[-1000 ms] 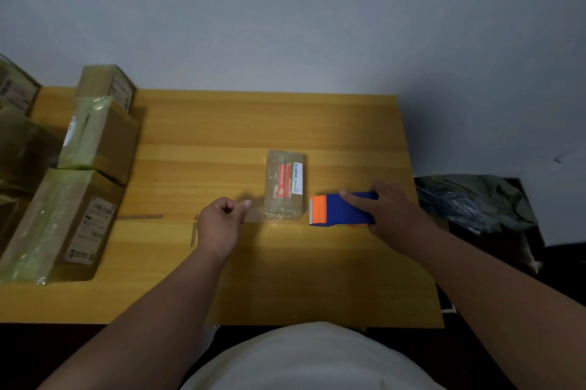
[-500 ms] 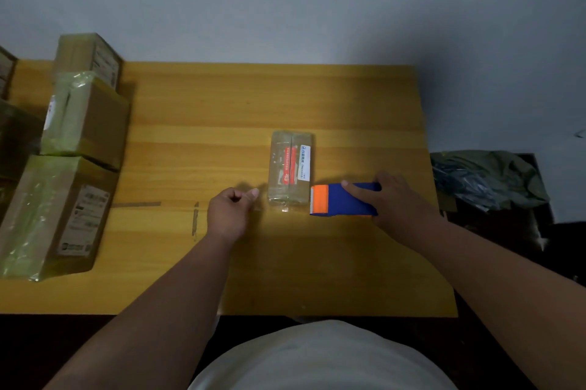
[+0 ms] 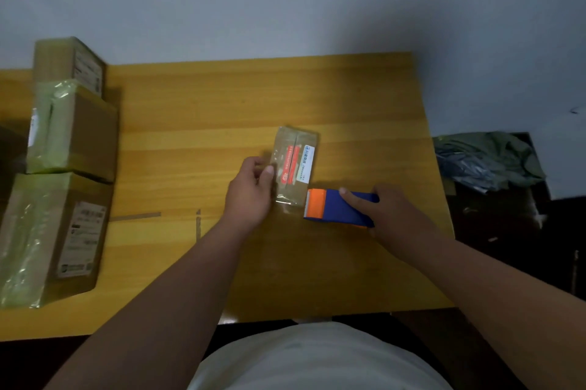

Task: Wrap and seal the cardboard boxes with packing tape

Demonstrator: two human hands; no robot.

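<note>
On table [image 3: 190, 142] | left hand [image 3: 250, 193] now grips box [image 3: 295, 164] edge | right hand [image 3: 390, 212] still holds dispenser [image 3: 336, 209]

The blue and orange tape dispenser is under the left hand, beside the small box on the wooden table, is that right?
Not quite. The head view shows the tape dispenser under the right hand; the left hand is at the small box on the wooden table.

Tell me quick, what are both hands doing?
Left hand: grips the small box by its left edge.
Right hand: holds the tape dispenser.
</note>
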